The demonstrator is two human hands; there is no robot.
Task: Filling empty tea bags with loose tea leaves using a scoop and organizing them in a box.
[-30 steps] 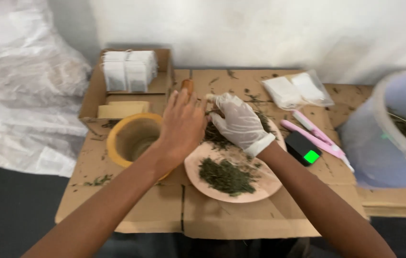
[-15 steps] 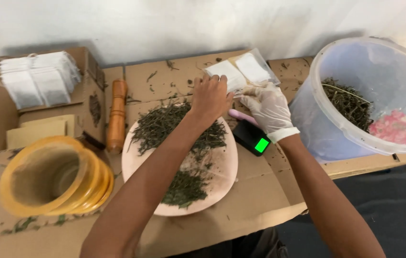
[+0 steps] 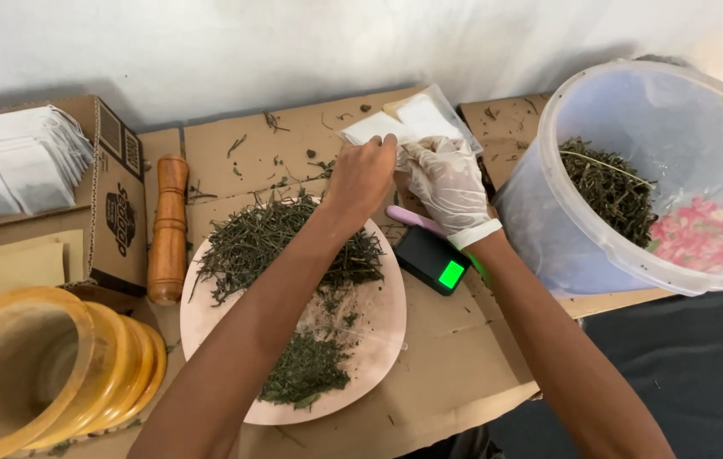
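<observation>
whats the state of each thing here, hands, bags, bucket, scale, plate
left hand: bare, fingertips on the small white bags
right hand: gloved, pinching a small white bag
small white bags: flat in a clear wrap
bucket: open, part filled with dried herbs and pink petals
scale: on, display lit green
plate: heaped with dried herbs
cardboard box: open, holding white bags
</observation>
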